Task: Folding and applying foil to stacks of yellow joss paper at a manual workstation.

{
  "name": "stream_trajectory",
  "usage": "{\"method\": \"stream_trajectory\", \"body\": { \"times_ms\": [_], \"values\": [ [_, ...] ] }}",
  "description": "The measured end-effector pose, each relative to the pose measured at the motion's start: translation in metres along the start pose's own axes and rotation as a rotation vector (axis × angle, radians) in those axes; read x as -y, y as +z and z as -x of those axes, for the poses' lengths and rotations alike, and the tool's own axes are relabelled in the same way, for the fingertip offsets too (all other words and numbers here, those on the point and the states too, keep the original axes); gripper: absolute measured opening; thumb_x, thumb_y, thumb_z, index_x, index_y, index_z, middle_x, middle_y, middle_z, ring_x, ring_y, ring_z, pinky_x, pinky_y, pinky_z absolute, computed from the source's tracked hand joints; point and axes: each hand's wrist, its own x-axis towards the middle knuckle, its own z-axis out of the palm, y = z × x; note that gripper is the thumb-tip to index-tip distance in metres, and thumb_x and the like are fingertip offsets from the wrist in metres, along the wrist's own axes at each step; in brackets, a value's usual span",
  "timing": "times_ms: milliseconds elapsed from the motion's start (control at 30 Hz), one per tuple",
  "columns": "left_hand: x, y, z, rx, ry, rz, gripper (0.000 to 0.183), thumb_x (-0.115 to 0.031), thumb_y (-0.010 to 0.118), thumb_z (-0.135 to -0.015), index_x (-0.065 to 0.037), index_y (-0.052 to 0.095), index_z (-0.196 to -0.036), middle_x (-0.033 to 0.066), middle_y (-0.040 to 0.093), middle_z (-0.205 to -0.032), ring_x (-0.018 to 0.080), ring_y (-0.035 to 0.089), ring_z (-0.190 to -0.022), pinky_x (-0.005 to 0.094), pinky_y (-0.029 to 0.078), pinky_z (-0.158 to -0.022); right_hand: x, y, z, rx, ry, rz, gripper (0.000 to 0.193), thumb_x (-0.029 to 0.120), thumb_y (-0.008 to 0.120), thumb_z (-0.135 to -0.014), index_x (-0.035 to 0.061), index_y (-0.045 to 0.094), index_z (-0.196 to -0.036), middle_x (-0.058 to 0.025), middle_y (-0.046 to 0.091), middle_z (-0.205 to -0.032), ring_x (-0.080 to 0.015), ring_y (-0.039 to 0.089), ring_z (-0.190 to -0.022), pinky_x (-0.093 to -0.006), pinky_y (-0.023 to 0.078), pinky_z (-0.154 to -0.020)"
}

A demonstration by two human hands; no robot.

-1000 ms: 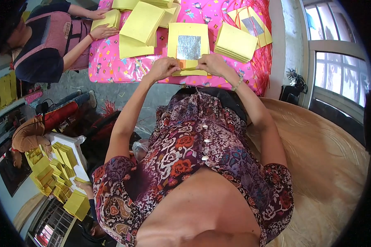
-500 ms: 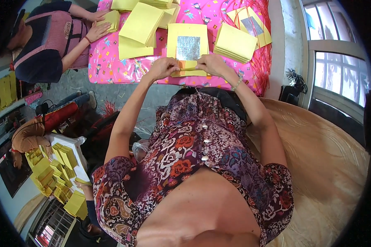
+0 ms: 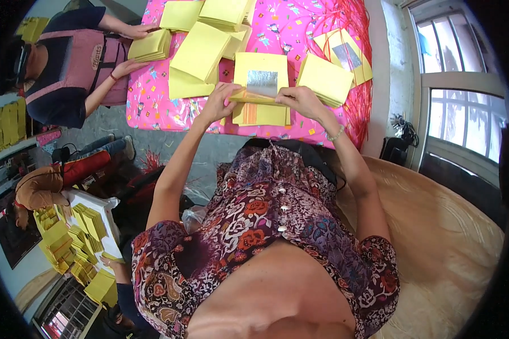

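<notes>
On the pink table, a yellow paper sheet with a silver foil square (image 3: 262, 82) lies in front of me. Its near edge is raised and folded over in a narrow strip. My left hand (image 3: 219, 103) pinches the left end of that strip, and my right hand (image 3: 303, 101) pinches the right end. Beneath the strip, more yellow sheets (image 3: 259, 115) with an orange mark show at the near side. To the right of my right hand sits a stack of folded yellow paper (image 3: 324, 80). Left of the sheet, further yellow stacks (image 3: 201, 50) overlap one another.
Red plastic strands (image 3: 353, 107) hang along the table's right side, by another foil sheet (image 3: 346, 55). At left, a co-worker's hands (image 3: 131, 66) hold a yellow stack (image 3: 150, 46). Behind, other people are around a white table (image 3: 108, 226) with yellow bundles.
The sheet's near edge has come up and away from me, uncovering sheets beneath. My hands have spread slightly apart. The co-worker's hands have moved to opposite sides of their stack. The view has shifted slightly.
</notes>
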Motion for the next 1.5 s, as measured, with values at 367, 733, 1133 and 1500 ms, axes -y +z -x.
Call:
{"method": "stream_trajectory", "body": {
  "times_ms": [367, 733, 1133, 1500],
  "values": [
    [-0.015, -0.005, -0.035, -0.065, -0.368, 0.187, 0.034, -0.028, 0.064, -0.087, -0.001, 0.055, -0.105, 0.0169, 0.064, -0.086, 0.027, 0.063, -0.071, 0.0373, 0.049, -0.063, -0.025, 0.031, -0.002, -0.39, 0.023, -0.087, 0.04, 0.026, 0.073, -0.08, -0.0019, 0.06, -0.106, -0.016, 0.057, -0.086, -0.0318, 0.059, -0.084, -0.0396, 0.047, -0.076],
    [-0.021, 0.013, -0.016, -0.183, -0.433, 0.117, 0.034, -0.024, 0.067, -0.087, -0.003, 0.053, -0.11, 0.0108, 0.063, -0.075, 0.0178, 0.058, -0.061, 0.0313, 0.047, -0.058, -0.016, 0.068, -0.005, -0.592, 0.259, 0.021, 0.029, 0.019, 0.069, -0.083, -0.0029, 0.05, -0.079, -0.0184, 0.051, -0.073, -0.0356, 0.054, -0.071, -0.0464, 0.044, -0.061],
    [-0.036, 0.019, -0.002, -0.235, -0.449, 0.09, 0.04, -0.021, 0.062, -0.089, -0.003, 0.045, -0.12, 0.0192, 0.065, -0.091, 0.0366, 0.065, -0.083, 0.0435, 0.05, -0.07, -0.004, 0.082, 0.003, -0.53, 0.379, 0.109, 0.028, 0.02, 0.065, -0.086, -0.0033, 0.05, -0.089, -0.0256, 0.055, -0.085, -0.0437, 0.058, -0.077, -0.0514, 0.048, -0.065],
    [-0.047, 0.011, -0.009, -0.249, -0.529, 0.149, 0.05, -0.014, 0.063, -0.088, -0.008, 0.038, -0.132, 0.0222, 0.064, -0.087, 0.0402, 0.064, -0.079, 0.0461, 0.048, -0.067, 0.001, 0.081, -0.002, -0.508, 0.422, 0.16, 0.029, 0.021, 0.064, -0.086, -0.0045, 0.052, -0.092, -0.0264, 0.057, -0.087, -0.0437, 0.059, -0.077, -0.0512, 0.049, -0.065]
  ]
}}
